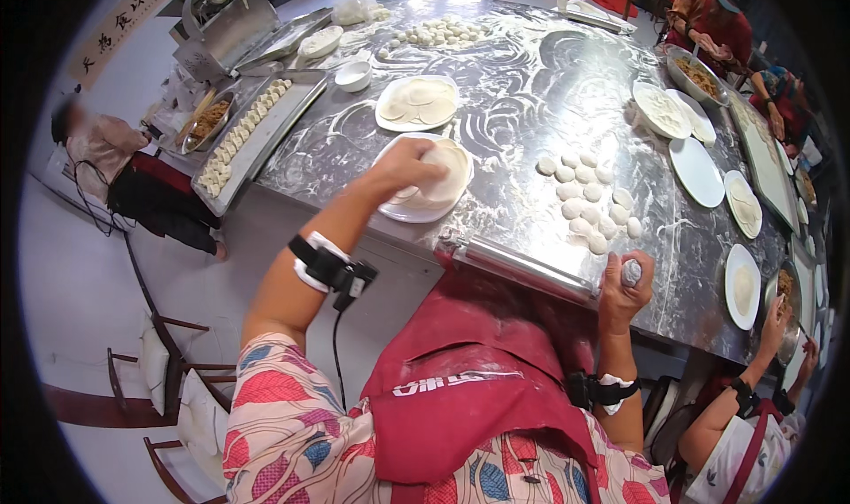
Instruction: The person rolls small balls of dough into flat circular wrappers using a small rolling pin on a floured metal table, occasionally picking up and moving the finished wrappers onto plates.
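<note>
My left hand (413,166) is over a white plate (425,217) of stacked round dough wrappers, its fingers on a wrapper (443,172) at the top; whether it grips that wrapper is not clear. My right hand (625,288) is closed around the handle of a metal rolling pin (528,266), which lies along the table's near edge. Beyond the pin, flattened dough pieces (588,202) form a loose cluster on the floured metal table. Behind the first plate stands a second white plate with wrappers (418,102).
A tray of folded dumplings (247,132) is at the left, beside a white bowl (353,76). Small dough balls (441,32) lie farther back. Plates, including an oval one (696,172), stand at the right. Co-workers are at the right; another person (123,152) stands left.
</note>
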A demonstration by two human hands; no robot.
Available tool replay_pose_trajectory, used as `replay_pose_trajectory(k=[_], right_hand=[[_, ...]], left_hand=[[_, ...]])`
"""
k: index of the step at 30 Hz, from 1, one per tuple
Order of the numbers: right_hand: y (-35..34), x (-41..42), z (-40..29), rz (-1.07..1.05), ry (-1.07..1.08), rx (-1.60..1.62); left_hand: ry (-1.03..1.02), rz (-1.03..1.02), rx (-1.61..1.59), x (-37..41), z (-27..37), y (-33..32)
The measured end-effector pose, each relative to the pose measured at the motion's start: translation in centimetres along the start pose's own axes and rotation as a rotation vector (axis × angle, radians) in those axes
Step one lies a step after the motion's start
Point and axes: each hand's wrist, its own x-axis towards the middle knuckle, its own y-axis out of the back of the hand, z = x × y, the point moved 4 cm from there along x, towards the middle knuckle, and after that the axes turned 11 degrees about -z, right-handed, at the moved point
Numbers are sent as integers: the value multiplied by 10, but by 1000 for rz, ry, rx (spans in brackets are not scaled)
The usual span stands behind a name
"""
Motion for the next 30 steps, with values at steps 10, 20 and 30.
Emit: replay_pose_trajectory(k=[10, 20, 30], right_hand=[[4, -3, -2, 63, -105, 63], [10, 5, -21, 27, -27, -100], [3, -13, 19, 5, -182, 127]], left_hand=[[13, 225, 243, 27, -2, 40], [-629, -299, 634, 90, 63, -196], [-1163, -137, 1004, 117, 57, -285]])
